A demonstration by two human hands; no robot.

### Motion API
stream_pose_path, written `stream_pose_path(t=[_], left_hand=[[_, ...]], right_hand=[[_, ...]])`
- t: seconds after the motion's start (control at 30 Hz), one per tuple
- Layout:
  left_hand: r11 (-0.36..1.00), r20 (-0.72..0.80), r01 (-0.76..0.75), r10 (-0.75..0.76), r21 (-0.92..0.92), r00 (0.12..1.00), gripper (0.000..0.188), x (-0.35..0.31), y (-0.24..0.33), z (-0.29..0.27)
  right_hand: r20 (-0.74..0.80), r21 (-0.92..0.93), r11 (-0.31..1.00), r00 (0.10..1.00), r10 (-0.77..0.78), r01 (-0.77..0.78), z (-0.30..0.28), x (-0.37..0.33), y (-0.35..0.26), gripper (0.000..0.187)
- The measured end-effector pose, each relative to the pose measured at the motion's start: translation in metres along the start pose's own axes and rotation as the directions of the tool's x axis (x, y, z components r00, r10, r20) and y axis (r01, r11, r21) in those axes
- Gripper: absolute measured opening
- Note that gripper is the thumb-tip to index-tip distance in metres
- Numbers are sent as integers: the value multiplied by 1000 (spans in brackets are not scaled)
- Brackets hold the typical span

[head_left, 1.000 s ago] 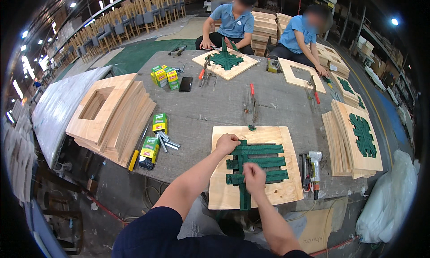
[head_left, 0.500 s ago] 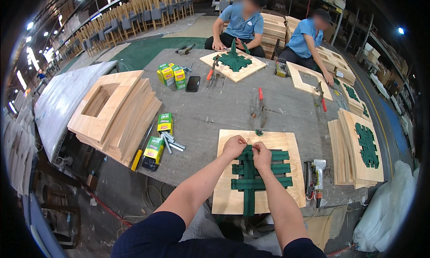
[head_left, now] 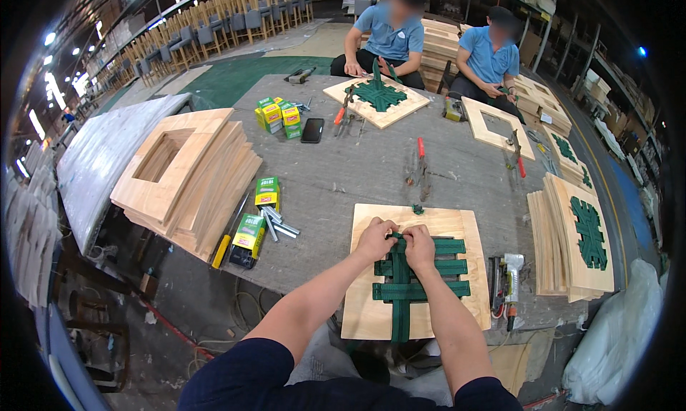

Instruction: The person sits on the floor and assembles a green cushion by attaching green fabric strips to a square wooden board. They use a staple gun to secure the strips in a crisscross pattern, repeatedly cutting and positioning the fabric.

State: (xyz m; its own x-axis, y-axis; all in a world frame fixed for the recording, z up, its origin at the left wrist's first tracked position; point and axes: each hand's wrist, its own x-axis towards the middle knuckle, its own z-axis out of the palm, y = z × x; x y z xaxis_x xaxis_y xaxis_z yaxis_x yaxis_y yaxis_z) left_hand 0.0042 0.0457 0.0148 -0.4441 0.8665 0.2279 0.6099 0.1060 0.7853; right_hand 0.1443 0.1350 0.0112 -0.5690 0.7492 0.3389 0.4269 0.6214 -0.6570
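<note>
Head view: both hands (left hand (head_left: pixel 374 238), right hand (head_left: pixel 419 244)) pinch green webbing (head_left: pixel 411 288) top.

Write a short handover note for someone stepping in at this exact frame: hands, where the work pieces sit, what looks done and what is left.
Left hand and right hand: both pinch the top end of the upright green strap, near the far edge of the webbing.
Wooden seat frame lies flat on the grey table at the near edge; a staple gun lies to its right.
Done: three cross straps span the opening, with the one upright strap laid over them.
Left: more upright straps; whether the strap ends are fastened cannot be told.
</note>
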Motion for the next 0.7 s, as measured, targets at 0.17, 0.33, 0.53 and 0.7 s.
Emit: stream_pose_path(t=[0.17,0.33,0.53,0.7], left_hand=[[990,-12,142,-142,22,990,13,-1,6,7],[995,-44,101,-100,18,994,18,6,-4,5],[962,-166,196,-228,-188,959,31,-1,-14,-19],[997,-179,47,-37,54,983,30,-33,0,-26]], right_hand=[[41,-43,998,998,-52,54,-2,0,1,9],[109,-109,992,993,-49,61,-1,16,-6,10],[188,-226,974,980,66,-23,5,33,-14,7],[223,-217,975,970,101,-51,3,42,-2,8]])
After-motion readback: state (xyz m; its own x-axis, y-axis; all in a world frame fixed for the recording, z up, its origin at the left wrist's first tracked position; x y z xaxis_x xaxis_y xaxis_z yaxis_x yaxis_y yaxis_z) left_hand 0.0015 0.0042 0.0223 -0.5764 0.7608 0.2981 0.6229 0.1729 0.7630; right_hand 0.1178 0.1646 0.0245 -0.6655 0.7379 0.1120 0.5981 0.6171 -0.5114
